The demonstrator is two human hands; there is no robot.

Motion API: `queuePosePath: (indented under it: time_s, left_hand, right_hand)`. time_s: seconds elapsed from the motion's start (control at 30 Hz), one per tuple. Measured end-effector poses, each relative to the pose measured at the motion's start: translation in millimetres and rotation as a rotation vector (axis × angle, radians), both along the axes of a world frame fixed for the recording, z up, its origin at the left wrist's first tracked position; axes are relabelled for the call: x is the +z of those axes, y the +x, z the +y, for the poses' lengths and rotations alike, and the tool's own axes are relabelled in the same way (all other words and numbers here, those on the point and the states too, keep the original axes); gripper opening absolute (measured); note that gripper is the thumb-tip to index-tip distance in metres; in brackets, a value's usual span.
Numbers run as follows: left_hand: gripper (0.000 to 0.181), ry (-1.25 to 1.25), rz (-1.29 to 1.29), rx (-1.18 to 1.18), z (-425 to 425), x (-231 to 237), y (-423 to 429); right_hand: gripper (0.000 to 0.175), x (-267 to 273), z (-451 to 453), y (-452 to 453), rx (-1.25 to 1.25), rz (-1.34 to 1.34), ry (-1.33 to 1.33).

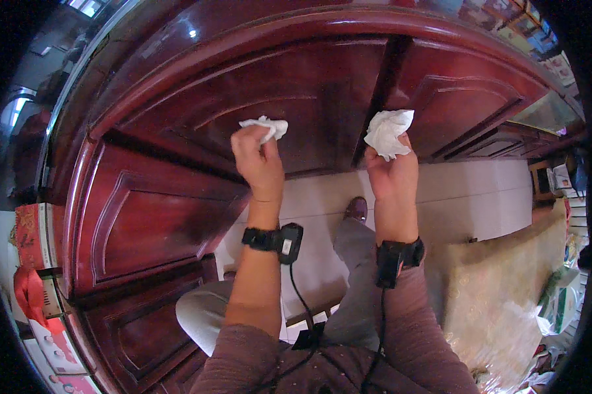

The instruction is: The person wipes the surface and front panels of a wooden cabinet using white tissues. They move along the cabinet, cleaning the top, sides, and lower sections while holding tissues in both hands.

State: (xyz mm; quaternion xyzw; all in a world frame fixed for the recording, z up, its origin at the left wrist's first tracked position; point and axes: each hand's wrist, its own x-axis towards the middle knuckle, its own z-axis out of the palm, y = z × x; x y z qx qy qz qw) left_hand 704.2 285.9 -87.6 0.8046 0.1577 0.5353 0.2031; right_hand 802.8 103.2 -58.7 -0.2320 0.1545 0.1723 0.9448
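My left hand (256,155) pinches a crumpled white tissue (274,127) between thumb and fingers, in front of a dark red wooden cabinet door (296,118). A second crumpled white tissue (388,133) is in my right hand (394,170), spread over the fingertips and hiding most of them. That hand is beside the dark vertical gap (382,88) between two cabinet panels. Whether either tissue touches the wood I cannot tell. Black straps with small devices and cables sit on both wrists.
Another cabinet panel (163,212) stands at the left, at an angle to the front doors. Boxes and a red ribbon (30,293) are at the far left. Pale floor tiles (305,202) lie below. A patterned cloth (502,290) covers a surface at the right, near a green-and-white box (564,300).
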Motion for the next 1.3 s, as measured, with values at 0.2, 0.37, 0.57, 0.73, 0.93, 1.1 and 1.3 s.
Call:
queuePosePath:
  time_s: [0.2, 0.37, 0.57, 0.73, 0.93, 1.1, 1.3]
  left_hand:
    - [0.015, -0.138, 0.604, 0.046, -1, -132, -9]
    - [0.016, -0.344, 0.519, -0.045, 17, -138, -44]
    - [0.018, -0.039, 0.046, 0.072, 31, 34, -45]
    - [0.021, 0.139, -0.121, 0.148, 26, 73, -12]
    - [0.022, 0.004, -0.086, 0.117, 13, 32, -9]
    - [0.022, -0.001, 0.12, -0.01, 9, -21, -7]
    - [0.019, -0.207, 0.475, -0.203, 9, -38, -42]
  right_hand:
    - [0.025, -1, -2, 1, 0.02, 0.005, 0.038]
    - [0.023, 1, -4, 4, 0.004, -0.001, 0.046]
    - [0.024, 3, -3, 0, 0.026, 0.042, 0.025]
    - [0.025, 6, -6, -2, 0.054, -0.001, 0.046]
    - [0.026, 4, -6, 0, 0.049, 0.064, 0.052]
    - [0.026, 6, -4, -2, 0.07, 0.003, 0.045]
    - [0.027, 10, -7, -3, 0.097, -0.01, 0.042]
